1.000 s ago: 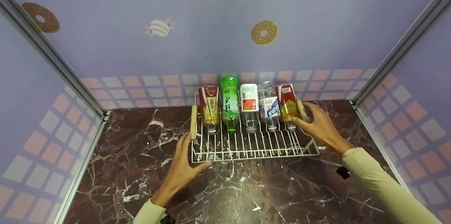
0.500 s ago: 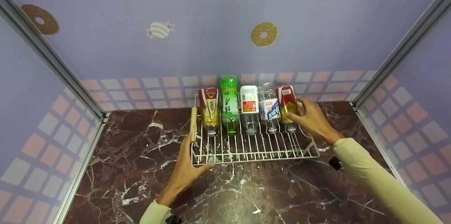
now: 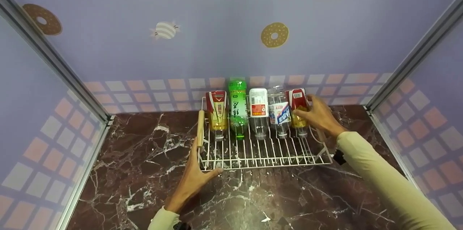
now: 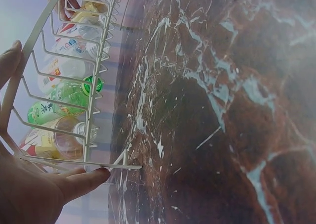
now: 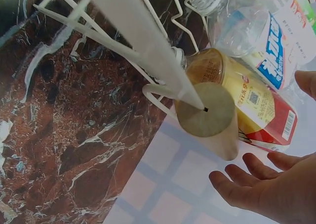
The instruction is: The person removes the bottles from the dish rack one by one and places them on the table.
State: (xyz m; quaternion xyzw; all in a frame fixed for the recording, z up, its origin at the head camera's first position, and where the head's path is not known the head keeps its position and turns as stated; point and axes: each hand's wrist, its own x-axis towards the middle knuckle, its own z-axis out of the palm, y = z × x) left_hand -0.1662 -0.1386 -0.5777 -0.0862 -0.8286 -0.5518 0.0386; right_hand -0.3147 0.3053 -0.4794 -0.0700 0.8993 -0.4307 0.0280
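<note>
A white wire rack (image 3: 253, 159) with wooden side handles holds several plastic bottles lying tilted, necks toward me. My left hand (image 3: 195, 179) is spread around the rack's front left corner, below the left wooden handle (image 3: 200, 128). In the left wrist view, its thumb (image 4: 11, 61) lies at the front rim and a finger (image 4: 89, 182) stretches along the side wire. My right hand (image 3: 321, 117) is beside the rightmost red-and-yellow bottle (image 3: 297, 96), thumb over its front. In the right wrist view, its fingers (image 5: 237, 189) are loosely bent, apart from the bottle and the right handle (image 5: 207, 110).
Another red-and-yellow bottle (image 3: 218, 110), a green bottle (image 3: 237, 103), a white-labelled bottle (image 3: 258, 103) and a clear one with a blue-and-white label (image 3: 280, 116) fill the row. Under the rack is a dark marbled surface (image 3: 137, 157). A lilac wall (image 3: 181, 56) stands close behind.
My right hand has moved left and slightly away from me, from the right handle to the rightmost bottle's side. The left hand has shifted slightly along the corner. The bottles stay in their row.
</note>
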